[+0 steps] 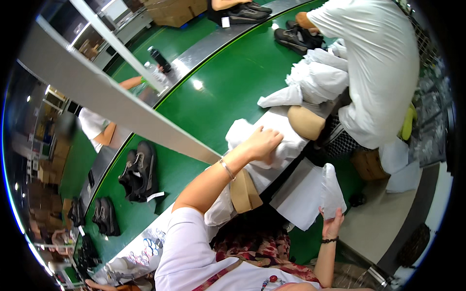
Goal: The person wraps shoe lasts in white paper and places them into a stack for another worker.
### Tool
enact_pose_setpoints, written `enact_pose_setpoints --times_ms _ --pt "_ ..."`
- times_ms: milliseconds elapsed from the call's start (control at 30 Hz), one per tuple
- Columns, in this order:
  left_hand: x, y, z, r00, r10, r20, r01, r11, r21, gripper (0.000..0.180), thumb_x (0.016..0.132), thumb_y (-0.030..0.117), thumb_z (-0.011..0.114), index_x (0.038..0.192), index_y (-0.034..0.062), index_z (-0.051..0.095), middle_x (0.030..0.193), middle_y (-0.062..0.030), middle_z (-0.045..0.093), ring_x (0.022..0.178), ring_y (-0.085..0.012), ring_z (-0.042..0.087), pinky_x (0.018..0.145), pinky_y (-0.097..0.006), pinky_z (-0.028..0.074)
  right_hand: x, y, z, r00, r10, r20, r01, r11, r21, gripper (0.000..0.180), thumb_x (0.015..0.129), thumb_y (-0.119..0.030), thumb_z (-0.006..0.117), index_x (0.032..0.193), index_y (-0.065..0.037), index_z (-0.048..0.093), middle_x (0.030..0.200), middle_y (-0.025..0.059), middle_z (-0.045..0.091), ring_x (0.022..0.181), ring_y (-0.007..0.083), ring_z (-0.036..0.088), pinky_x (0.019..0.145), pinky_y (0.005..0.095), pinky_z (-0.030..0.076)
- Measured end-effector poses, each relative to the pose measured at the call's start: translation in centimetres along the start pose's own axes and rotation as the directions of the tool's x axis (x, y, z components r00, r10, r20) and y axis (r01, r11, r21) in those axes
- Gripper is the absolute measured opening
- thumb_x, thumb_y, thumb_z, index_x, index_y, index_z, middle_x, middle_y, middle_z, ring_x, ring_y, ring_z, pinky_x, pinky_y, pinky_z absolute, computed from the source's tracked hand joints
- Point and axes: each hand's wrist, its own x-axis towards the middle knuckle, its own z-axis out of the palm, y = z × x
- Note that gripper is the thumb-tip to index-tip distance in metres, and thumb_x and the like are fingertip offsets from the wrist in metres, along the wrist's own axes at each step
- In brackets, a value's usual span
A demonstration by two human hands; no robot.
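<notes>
My left hand [266, 143] reaches across to a pile beside the green belt. Its fingers curl over a crumpled white paper bundle [240, 132], and the fingertips are partly hidden. Low on the right, my right hand [333, 221] grips the bottom of a slim bundle wrapped in white paper [331, 186], held upright. What is inside the wrapping does not show. Flat white paper sheets [298, 196] hang beside it. One tan shoe form [306, 122] lies beyond my left hand, and another tan piece [245, 192] rests under my forearm.
The green belt [221, 80] curves past with dark shoes [141, 172] at left. A white post [145, 114] slants across it. At right a co-worker in white [376, 63] leans over more wrapped bundles [318, 75] and dark shoes [295, 39]. A cardboard box [367, 165] stands below.
</notes>
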Motion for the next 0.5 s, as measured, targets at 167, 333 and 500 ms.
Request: enact_pose_setpoints --times_ms 167,333,500 --pt "-0.9 -2.3 7.4 0.981 0.005 0.195 -0.014 0.999 0.041 0.066 0.051 0.023 0.081 0.107 0.0086 0.049 0.105 -0.0070 0.053 0.108 -0.0249 0.050 0.097 -0.052 0.032 0.3 -0.4 -0.4 1.000 -0.010 -0.029 0.009 1.000 -0.013 0.060 0.082 -0.038 0.062 0.126 -0.003 0.040 0.123 0.0093 0.048 0.108 0.0239 0.051 0.079 0.0460 0.052" --pt "-0.1 -3.4 6.8 0.995 -0.063 0.073 0.073 0.986 -0.153 0.087 0.056 0.039 0.082 0.127 0.0072 0.042 0.121 -0.0134 0.050 0.119 -0.0300 0.042 0.102 -0.048 0.029 0.0 0.0 -3.0 0.992 -0.033 -0.119 0.035 0.999 0.013 0.055 0.085 -0.037 0.059 0.125 -0.003 0.042 0.125 0.0096 0.046 0.111 0.0257 0.049 0.080 0.0509 0.051" --pt "10.2 -9.3 2.9 0.880 -0.298 -0.370 0.168 0.924 -0.345 0.053 0.079 0.025 0.067 0.121 -0.0001 0.048 0.121 -0.0214 0.051 0.114 -0.0349 0.046 0.096 -0.039 0.038 -0.6 -0.5 -4.0 0.995 -0.058 -0.082 0.056 0.998 -0.021 0.055 0.085 -0.036 0.059 0.125 -0.002 0.042 0.125 0.0099 0.046 0.111 0.0259 0.049 0.081 0.0509 0.051"
